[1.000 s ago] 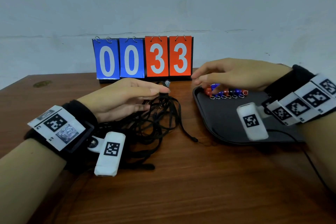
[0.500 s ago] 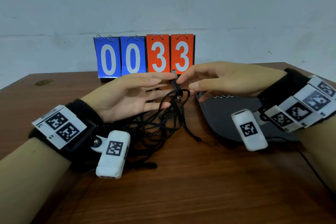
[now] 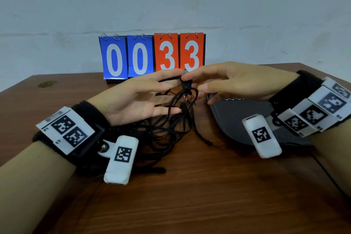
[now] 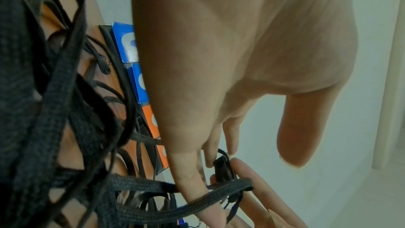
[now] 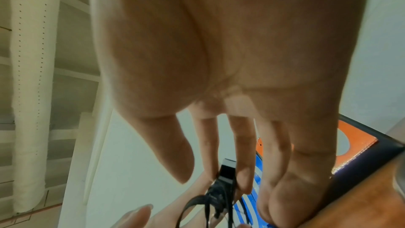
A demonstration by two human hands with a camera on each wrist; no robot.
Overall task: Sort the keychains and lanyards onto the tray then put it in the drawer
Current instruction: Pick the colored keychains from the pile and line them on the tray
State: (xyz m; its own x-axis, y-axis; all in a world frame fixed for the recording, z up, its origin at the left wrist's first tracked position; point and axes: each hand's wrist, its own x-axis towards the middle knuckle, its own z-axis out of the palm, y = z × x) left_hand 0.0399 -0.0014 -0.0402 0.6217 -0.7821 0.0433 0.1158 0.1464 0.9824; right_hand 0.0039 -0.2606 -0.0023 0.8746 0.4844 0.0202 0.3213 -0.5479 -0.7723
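a: where the lanyards (image 3: 171,129) pile on the table (image 3: 190,195), what is the left hand (image 3: 136,100) doing?
b: fingers spread, straps draped over them.
a: and the right hand (image 3: 233,83)?
b: fingertips pinching the black clip (image 3: 185,81), raised between both hands.
a: the tray (image 3: 237,129)?
b: by the right edge, keychains (image 3: 233,98) along its far rim; bare wood nearer us.

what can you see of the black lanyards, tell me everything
The black lanyards are a tangled bunch of flat woven straps and thin cords, with small metal rings and a black clip at the raised end. Most of the bunch lies on the wooden table, left of the dark tray. The right hand pinches the clip, lifting several straps; one loops over a finger of the left hand.
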